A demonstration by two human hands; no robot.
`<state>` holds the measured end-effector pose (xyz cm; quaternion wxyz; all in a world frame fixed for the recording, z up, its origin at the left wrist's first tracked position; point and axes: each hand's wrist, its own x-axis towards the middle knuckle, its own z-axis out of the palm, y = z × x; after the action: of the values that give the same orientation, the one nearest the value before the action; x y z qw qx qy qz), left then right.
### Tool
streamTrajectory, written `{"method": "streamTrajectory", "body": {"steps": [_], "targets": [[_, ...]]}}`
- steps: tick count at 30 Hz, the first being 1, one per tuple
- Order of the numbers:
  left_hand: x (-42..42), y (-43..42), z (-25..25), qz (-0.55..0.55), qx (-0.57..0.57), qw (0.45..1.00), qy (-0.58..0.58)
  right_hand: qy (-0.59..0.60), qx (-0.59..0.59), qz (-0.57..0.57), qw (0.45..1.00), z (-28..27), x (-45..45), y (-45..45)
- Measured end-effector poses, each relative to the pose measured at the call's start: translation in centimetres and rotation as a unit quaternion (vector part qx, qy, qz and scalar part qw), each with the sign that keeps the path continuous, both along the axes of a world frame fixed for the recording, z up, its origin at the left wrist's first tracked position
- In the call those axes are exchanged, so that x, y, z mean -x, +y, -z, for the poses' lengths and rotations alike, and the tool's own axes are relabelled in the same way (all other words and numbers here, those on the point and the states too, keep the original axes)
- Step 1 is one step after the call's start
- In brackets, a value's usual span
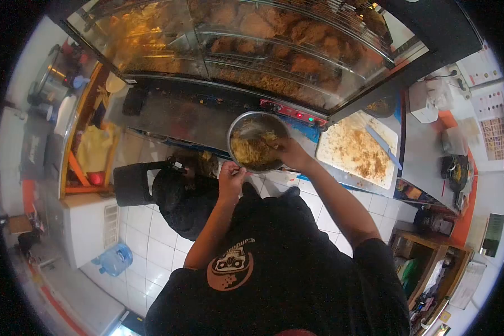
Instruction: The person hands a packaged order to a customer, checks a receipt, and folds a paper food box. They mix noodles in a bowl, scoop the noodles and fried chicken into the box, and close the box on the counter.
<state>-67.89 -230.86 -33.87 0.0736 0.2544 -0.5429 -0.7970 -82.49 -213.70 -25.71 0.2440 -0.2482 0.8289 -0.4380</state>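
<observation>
A round metal mixing bowl point(233, 124) sits at the counter's front edge, below the glass display case. Inside it lies a yellowish-brown shredded or crumbly food point(252, 150). My left hand point(231, 178) pinches the bowl's near rim, thumb and fingers closed on it. Over the right side of the bowl, my right hand point(289, 153) reaches down to the food with its fingers bent together. Whatever those fingers hold, if anything, is too small and dark to make out.
Right of the bowl, a white cutting board point(341, 140) carries brown crumbs and a knife point(383, 147). A heated glass display case point(252, 84) with breaded pieces overhangs the counter point(179, 106). A black chair point(133, 185) stands left; a blue water jug point(116, 260) rests on the floor.
</observation>
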Motion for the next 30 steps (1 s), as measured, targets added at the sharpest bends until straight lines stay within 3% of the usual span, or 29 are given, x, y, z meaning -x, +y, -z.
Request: {"method": "streamTrajectory", "body": {"steps": [3, 5, 8, 13, 15, 18, 20, 21, 25, 27, 30], "targets": [[-0.1, -0.2, -0.2, -0.007, -0.034, 0.999, -0.017, 0.016, -0.147, -0.08, 0.986, -7.1, -1.8, 0.4], [-0.2, -0.1, -0.7, -0.019, -0.047, 0.999, -0.021, 0.073, -0.248, -0.125, 0.958, -8.2, -3.8, 1.2], [-0.2, 0.2, -1.6, -0.012, -0.04, 0.999, -0.027, 0.138, -0.245, -0.075, 0.957, -2.1, -2.8, 1.8], [-0.3, 0.8, -2.3, -0.009, 0.003, 0.999, -0.036, 0.131, -0.127, 0.055, 0.982, -3.3, -0.8, 0.7], [-0.5, 1.1, -1.4, -0.021, -0.04, 0.999, -0.027, 0.135, -0.108, 0.091, 0.981, -3.2, -0.4, 0.6], [-0.4, 1.3, -0.9, -0.02, -0.032, 0.999, -0.019, 0.163, -0.176, 0.083, 0.967, -0.8, -1.8, 1.4], [-0.2, 1.6, -0.9, -0.021, -0.021, 0.999, -0.015, -0.175, -0.115, 0.177, 0.962, -1.2, -2.8, 1.8], [-0.4, 1.8, -1.2, -0.017, -0.022, 0.999, -0.016, -0.343, -0.079, 0.22, 0.91, -1.7, -3.9, 1.8], [-0.1, 1.7, -2.6, -0.015, -0.05, 0.998, -0.038, -0.069, -0.049, 0.125, 0.989, -3.9, -6.3, 2.0], [-0.1, 1.6, -2.3, -0.015, -0.037, 0.999, -0.035, 0.035, -0.079, 0.067, 0.994, -6.2, -7.0, 2.1], [-0.1, 1.1, -1.8, 0.009, 0.012, 0.998, -0.054, 0.137, -0.112, -0.006, 0.984, -1.6, -7.2, 0.9]]}}
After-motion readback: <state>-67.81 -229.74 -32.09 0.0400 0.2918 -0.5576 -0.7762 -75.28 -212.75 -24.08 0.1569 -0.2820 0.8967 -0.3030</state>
